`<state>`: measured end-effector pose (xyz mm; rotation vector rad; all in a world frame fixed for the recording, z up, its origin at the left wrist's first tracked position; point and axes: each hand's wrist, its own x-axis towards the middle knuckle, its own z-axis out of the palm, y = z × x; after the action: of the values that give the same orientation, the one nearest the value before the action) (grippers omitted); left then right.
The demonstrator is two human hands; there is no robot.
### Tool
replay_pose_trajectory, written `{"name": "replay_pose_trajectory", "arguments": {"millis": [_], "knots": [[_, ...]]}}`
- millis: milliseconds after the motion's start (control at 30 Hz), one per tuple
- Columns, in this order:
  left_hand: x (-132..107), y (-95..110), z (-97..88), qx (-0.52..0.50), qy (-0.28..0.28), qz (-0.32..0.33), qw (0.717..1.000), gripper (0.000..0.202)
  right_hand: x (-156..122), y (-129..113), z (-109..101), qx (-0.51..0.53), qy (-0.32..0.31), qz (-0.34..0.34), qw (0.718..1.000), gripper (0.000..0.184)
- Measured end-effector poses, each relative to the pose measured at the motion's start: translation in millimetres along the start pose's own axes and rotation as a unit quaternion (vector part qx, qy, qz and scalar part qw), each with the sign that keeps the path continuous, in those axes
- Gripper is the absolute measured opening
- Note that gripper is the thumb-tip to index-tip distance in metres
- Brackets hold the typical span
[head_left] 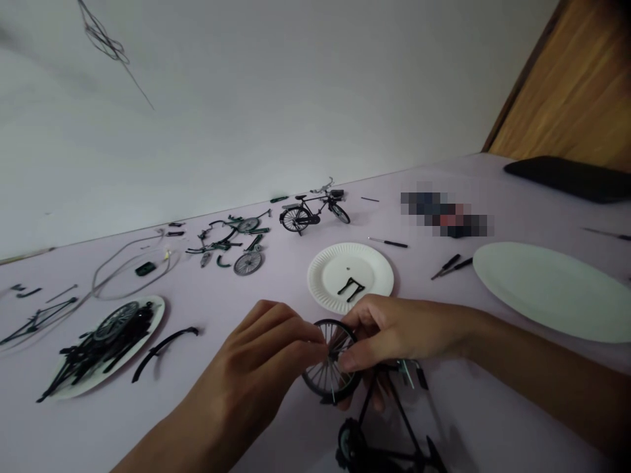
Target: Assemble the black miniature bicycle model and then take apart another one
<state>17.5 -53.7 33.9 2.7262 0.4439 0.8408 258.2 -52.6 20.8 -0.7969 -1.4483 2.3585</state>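
Worktop (276, 282), toward left edge: oval plate (158, 309), black parts (93, 355) heaped on it. Toward near edge, your left hand (269, 358) pinches the spoked wheel (329, 369) near its hub; your right hand (394, 332) clasps its right side. Black bicycle frame (407, 420) nearest you.

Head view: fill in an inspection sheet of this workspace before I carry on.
Surface: pale table, parts spread across it.
Job's things: spoked wheel between the hands; black bicycle frame below, cut off by the picture's edge.
Clutter: standing small bicycle, heaped plate, round plate with black bracket, screwdrivers; pixelated patch unreadable.
Left hand: fingers at the wheel's hub, grip unclear.
Right hand: holding the wheel.
Cables: grey cable at left; thin wire bundle by the wall.
Surroundings: wooden panel, flat black object at right.
Other people: nothing seen.
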Motion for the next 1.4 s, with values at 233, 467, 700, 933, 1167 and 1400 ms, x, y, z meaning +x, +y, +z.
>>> {"name": "replay_pose_trajectory", "arguments": {"millis": [233,467,700,933,1167,1400], "knots": [[4,3,0.3,-0.038,0.001,-0.041,0.998,0.025,1,1,2,-0.005,0.008,-0.002,1.0,0.02],[7,4,3.4,-0.107,0.015,-0.088,0.99,0.015,2,2,3,-0.02,0.019,-0.003,1.0,0.019],[3,0,12.5,-0.146,0.047,-0.059,0.986,0.021,-2,1,2,-0.047,0.019,0.009,0.999,0.02],[1,-4,25.3,-0.252,0.118,-0.09,0.956,0.021,0,5,-4,-0.038,0.017,-0.005,0.999,0.027],[0,-2,27.2,-0.239,0.132,-0.084,0.958,0.022,-1,3,-3,-0.049,0.001,0.0,0.999,0.015],[-3,-9,29.3,-0.226,0.122,-0.089,0.962,0.017,-1,2,0,-0.061,0.037,-0.002,0.997,0.02]]}}
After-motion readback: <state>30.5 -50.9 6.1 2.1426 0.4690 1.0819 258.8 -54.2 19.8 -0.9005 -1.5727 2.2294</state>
